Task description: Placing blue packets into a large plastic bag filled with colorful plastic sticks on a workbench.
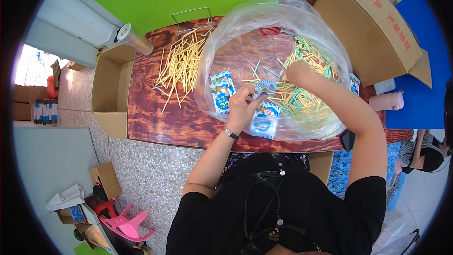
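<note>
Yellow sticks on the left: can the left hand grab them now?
Probably not yet: the left hand holds a small packet, and the clear bag's edge lies between that hand and the yellow sticks.

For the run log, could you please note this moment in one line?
left hand: holding blue-white packet | right hand: at mixed sticks | yellow sticks: on table

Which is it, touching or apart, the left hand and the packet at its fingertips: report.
Touching. The head view shows the left hand gripping the blue-and-white packet at its left side, with no gap between.
</note>
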Available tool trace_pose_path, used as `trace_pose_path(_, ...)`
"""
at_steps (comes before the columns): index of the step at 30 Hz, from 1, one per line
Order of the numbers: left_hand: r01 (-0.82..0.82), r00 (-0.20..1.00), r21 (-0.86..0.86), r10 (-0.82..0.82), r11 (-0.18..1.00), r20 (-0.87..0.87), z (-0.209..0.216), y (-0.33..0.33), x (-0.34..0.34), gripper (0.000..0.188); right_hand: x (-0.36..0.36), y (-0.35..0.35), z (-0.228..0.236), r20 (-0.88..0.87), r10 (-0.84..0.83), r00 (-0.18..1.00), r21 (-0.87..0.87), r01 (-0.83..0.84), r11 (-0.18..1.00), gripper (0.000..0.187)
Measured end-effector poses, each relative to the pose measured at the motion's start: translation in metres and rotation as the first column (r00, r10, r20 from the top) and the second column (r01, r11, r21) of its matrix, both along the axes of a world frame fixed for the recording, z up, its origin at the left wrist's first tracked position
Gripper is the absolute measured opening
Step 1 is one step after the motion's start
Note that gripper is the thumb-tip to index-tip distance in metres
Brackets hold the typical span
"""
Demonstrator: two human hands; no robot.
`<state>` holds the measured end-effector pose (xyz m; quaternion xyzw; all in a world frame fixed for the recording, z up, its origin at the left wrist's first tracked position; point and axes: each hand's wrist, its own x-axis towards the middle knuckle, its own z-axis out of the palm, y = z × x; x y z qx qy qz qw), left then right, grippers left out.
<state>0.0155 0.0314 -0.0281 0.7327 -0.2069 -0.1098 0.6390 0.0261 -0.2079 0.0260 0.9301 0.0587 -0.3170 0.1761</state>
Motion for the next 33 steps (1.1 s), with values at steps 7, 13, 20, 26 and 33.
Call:
trace_pose_path(7, -0.145, 0.897, 0.065, 0.104, 0.987, 0.429, 0.024, 0.002, 0.010, 0.023, -0.015, 0.001, 0.128, -0.069, -0.001, 0.998, 0.707, 0.050, 0.706, 0.022)
trace_pose_path(13, -0.202, 0.809, 0.044, 0.142, 0.978, 0.570, 0.018, -0.003, 0.015, 0.023, -0.010, 0.025, 0.147, -0.201, -0.001, 0.980, 0.689, 0.142, 0.710, 0.022)
trace_pose_path(20, -0.200, 0.725, 0.048, 0.115, 0.979, 0.680, 0.018, -0.006, 0.015, 0.022, -0.001, 0.031, 0.136, -0.086, 0.168, 0.982, 0.505, -0.102, 0.857, 0.026)
trace_pose_path(26, -0.161, 0.770, 0.045, 0.097, 0.986, 0.631, 0.031, -0.008, 0.010, 0.027, -0.011, 0.055, 0.153, 0.148, 0.211, 0.966, 0.463, -0.256, 0.849, 0.034)
trace_pose_path(33, 0.039, 0.944, -0.076, -0.012, 0.996, 0.328, 0.022, -0.008, 0.011, 0.035, -0.017, 0.055, 0.149, 0.373, 0.135, 0.918, 0.595, -0.348, 0.724, 0.069)
